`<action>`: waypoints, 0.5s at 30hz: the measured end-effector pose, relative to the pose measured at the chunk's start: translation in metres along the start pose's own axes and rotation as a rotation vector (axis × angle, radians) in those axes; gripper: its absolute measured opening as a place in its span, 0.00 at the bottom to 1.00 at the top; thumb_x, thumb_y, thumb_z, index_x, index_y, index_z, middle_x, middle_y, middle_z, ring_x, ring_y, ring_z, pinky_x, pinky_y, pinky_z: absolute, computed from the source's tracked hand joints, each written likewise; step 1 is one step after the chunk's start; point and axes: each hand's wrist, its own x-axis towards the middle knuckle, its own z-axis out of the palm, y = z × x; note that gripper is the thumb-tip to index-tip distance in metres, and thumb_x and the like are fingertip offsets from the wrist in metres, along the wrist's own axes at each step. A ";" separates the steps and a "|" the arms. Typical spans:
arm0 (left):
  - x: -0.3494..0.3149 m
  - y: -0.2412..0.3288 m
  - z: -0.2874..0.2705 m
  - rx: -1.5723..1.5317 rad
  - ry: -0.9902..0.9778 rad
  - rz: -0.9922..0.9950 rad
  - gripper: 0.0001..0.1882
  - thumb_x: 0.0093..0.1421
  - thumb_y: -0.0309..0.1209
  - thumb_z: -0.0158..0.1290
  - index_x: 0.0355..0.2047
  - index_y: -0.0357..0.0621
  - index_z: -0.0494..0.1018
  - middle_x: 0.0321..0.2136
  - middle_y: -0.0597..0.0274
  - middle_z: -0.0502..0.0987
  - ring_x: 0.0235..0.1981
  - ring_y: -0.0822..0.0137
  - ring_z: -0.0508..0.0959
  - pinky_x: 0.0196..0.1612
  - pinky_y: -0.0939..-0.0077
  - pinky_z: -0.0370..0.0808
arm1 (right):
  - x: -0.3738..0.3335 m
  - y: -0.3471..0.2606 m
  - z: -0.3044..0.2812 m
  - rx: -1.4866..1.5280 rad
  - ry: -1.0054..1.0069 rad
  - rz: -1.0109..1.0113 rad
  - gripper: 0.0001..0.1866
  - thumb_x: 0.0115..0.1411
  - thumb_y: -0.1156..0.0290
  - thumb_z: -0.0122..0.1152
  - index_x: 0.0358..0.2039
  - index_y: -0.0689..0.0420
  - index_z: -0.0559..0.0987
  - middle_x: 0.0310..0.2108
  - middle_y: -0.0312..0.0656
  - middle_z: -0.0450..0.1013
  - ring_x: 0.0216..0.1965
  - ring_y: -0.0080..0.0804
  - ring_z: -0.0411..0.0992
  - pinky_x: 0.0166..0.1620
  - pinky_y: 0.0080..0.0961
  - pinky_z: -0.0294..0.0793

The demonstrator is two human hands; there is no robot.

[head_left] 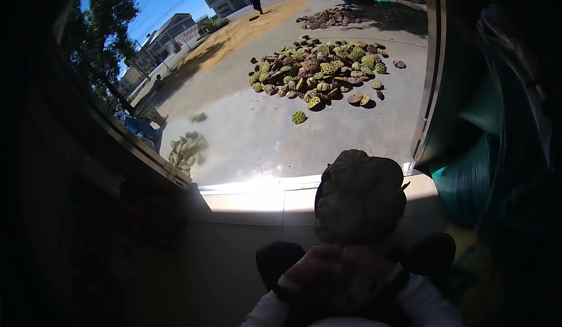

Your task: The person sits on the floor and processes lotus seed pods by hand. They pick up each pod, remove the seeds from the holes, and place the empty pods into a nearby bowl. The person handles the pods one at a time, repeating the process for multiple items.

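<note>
My left hand and my right hand are close together in deep shade, low in the middle, between my knees. Their fingers look curled in toward each other. Whatever they hold, if anything, is too dark to make out. Just beyond them rises a heap of large green-brown lotus seed pods, piled in a dark container whose edge barely shows at the left. White sleeves with dark cuffs cover both forearms.
A tiled doorway sill lies ahead. Outside, a big pile of lotus seed pods is spread on concrete, with smaller piles behind and at left. Green bags stand at right. A distant person stands near yellow material on the ground.
</note>
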 end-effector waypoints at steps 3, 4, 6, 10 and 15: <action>0.001 0.000 0.005 -0.341 0.070 -0.109 0.21 0.55 0.24 0.60 0.49 0.32 0.71 0.41 0.58 0.78 0.42 0.69 0.78 0.43 0.76 0.76 | -0.006 -0.013 0.002 0.124 -0.022 0.054 0.12 0.70 0.62 0.45 0.40 0.55 0.74 0.34 0.32 0.70 0.37 0.17 0.68 0.41 0.19 0.70; 0.008 0.001 0.000 -0.141 0.122 -0.077 0.20 0.55 0.23 0.60 0.49 0.33 0.72 0.39 0.58 0.78 0.40 0.69 0.78 0.43 0.76 0.77 | -0.005 -0.015 0.000 0.263 0.010 0.030 0.12 0.69 0.63 0.45 0.41 0.55 0.74 0.34 0.32 0.70 0.37 0.17 0.68 0.42 0.19 0.70; 0.008 -0.002 -0.002 -0.166 0.193 -0.006 0.24 0.54 0.26 0.62 0.50 0.34 0.70 0.37 0.59 0.77 0.36 0.71 0.78 0.38 0.77 0.78 | -0.004 -0.014 -0.007 0.409 0.066 0.083 0.10 0.69 0.64 0.46 0.41 0.55 0.74 0.34 0.31 0.70 0.37 0.17 0.68 0.44 0.19 0.70; 0.010 -0.006 -0.002 -0.101 0.301 -0.009 0.24 0.51 0.28 0.64 0.48 0.33 0.71 0.35 0.61 0.77 0.35 0.73 0.76 0.38 0.79 0.75 | 0.003 -0.007 -0.017 0.307 0.020 0.076 0.09 0.63 0.70 0.46 0.40 0.56 0.74 0.30 0.32 0.69 0.32 0.18 0.68 0.40 0.18 0.70; 0.010 0.002 0.000 0.188 0.412 -0.033 0.23 0.47 0.24 0.64 0.45 0.34 0.73 0.33 0.62 0.79 0.35 0.74 0.77 0.39 0.79 0.74 | 0.003 -0.002 -0.020 -0.049 0.275 -0.031 0.10 0.60 0.72 0.46 0.38 0.59 0.75 0.27 0.34 0.71 0.30 0.19 0.69 0.36 0.19 0.70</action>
